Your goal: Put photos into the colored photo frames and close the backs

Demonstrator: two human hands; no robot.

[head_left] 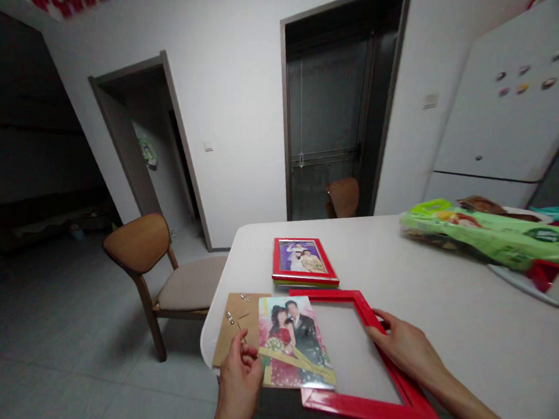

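Note:
My left hand [240, 371] is at the left edge of a printed photo [294, 340] of a couple, fingers curled, with the thumb side against that edge. The photo overlaps a brown backing board [226, 339] with metal clips on its left and a red picture frame [360, 410] on its right. My right hand [409, 348] grips the right side of this frame, thumb on top. The frame's opening shows the white tabletop through it. Behind lies a second red frame [305, 278] holding another photo, face up.
The white table [369, 247] has rounded corners. On its right side lies a green plastic package [494, 234]. A wooden chair [140, 246] stands left of the table, and another chair [344, 196] is behind it. A white fridge [495, 121] stands at the right.

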